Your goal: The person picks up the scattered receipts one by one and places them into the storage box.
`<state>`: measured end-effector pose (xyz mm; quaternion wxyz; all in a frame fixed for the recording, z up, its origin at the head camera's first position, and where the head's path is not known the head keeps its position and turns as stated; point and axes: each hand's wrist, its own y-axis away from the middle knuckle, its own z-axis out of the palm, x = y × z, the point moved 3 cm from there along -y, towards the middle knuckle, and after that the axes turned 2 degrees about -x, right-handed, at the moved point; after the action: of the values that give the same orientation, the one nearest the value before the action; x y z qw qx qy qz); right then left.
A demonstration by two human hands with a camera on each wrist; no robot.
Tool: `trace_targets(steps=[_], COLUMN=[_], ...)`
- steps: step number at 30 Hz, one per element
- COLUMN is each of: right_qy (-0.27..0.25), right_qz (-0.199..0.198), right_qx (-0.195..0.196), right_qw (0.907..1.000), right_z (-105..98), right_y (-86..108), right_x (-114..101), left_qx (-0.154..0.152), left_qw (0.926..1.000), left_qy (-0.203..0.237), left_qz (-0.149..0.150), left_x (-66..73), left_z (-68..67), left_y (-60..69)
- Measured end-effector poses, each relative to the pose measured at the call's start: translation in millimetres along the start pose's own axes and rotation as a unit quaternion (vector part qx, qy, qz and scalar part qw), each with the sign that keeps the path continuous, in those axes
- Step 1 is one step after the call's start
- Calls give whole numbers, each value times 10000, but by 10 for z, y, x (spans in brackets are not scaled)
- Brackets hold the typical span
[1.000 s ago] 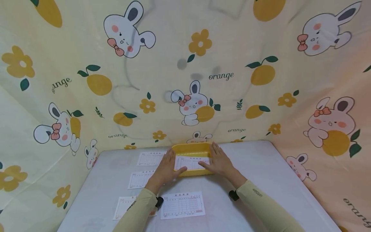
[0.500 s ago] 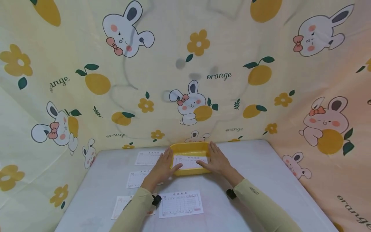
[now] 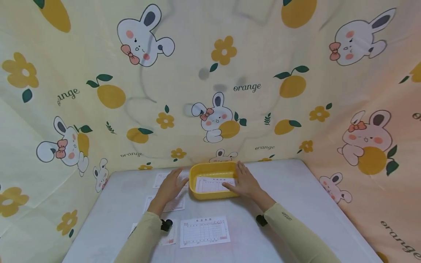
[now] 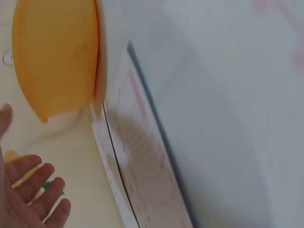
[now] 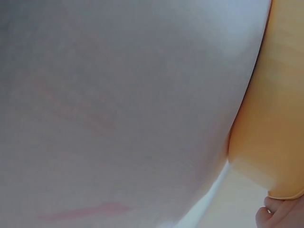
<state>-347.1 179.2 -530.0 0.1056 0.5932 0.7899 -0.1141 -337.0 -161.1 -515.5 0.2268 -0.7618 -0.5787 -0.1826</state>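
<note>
A yellow plastic basket (image 3: 213, 195) stands near the table's back edge with a printed form sheet (image 3: 209, 184) inside. At its right end my right hand (image 3: 247, 183) rests with extended fingers, the thumb reaching over the near rim. In the right wrist view only a few fingers (image 5: 284, 213) show by the basket's end. My left hand (image 3: 169, 190) is spread just left of the basket, apart from it, over the form sheets. The left wrist view shows that hand (image 4: 33, 197) holding nothing, with a gap to the basket (image 4: 57, 52).
Another form sheet (image 3: 205, 232) lies in front of the basket. On the left, more sheets line up front to back: one at the back (image 3: 160, 179), a middle one (image 3: 176, 205), and a front one (image 3: 169, 239) partly under the sleeve. A rabbit-patterned curtain (image 3: 184, 80) borders the table.
My left hand has let go of the basket's left end and moved left, away from it. The right hand stays at the right end. The basket is about where it was.
</note>
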Motion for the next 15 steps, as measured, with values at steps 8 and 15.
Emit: trace_targets(steps=[8, 15], right_qy=[-6, 22], right_qz=[-39, 29], right_qx=[-3, -47], right_qw=[10000, 10000], right_z=[-10, 7], right_y=[-8, -5], right_x=[-11, -4], left_qx=[432, 519], left_qw=[9947, 9897], left_qy=[-384, -451], left_qz=[-855, -1256], left_x=[-323, -525], left_z=[-135, -208], left_y=[-47, -24])
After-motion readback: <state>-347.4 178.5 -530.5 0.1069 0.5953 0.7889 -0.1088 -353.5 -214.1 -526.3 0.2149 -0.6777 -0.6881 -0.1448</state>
